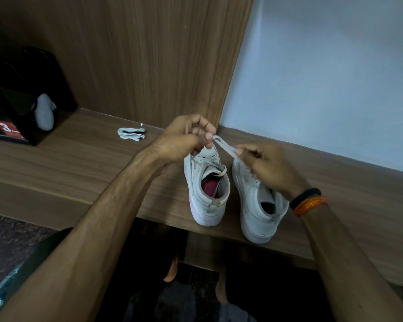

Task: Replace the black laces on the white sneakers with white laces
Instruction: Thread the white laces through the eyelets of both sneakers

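Note:
Two white sneakers stand heel-toward-me on a wooden shelf (79, 163). The left sneaker (206, 189) carries a white lace (226, 147) that rises from its upper eyelets. My left hand (189, 138) pinches one end of that lace above the shoe's toe. My right hand (265, 163) pinches the other end, just over the right sneaker (256, 205), which shows bare eyelets. A folded bundle of white lace (131, 133) lies further back on the shelf. No black lace can be made out.
A black box (16, 108) with a red label and a grey sock-like item (44, 115) sits at the left back. A wood panel (149, 54) and a pale wall (323, 77) rise behind. Bare feet (172, 270) stand on the dark floor under the shelf.

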